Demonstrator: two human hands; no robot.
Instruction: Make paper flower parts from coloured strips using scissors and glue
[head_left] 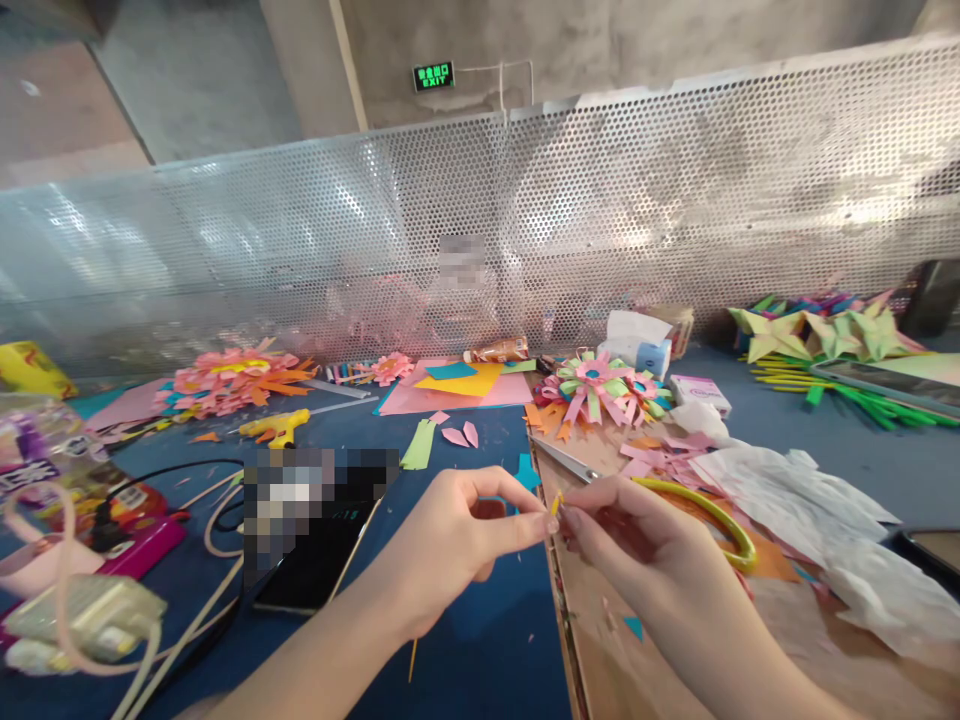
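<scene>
A small strip of yellow paper (556, 502) is pinched between the fingertips of my two hands, which meet above the table's middle. My left hand (472, 525) comes in from the lower left, thumb and forefinger pressed together on it. From the other side, my right hand (637, 525) grips it with closed fingers that partly hide it. Scissors with yellow handles (739, 525) lie behind my right hand, which covers part of them. Below my left wrist a thin yellowish stick (412, 662) shows. Pink petal-shaped paper pieces (454, 437) lie beyond my hands.
Coloured paper sheets (457, 385) and paper flowers (592, 390) line the back, before a perforated metal screen (465, 200). Leftward are a phone (322, 550), a yellow glue gun (277, 428), and a magenta power strip (146, 545) with cables. Crumpled tissue (795, 500) lies right.
</scene>
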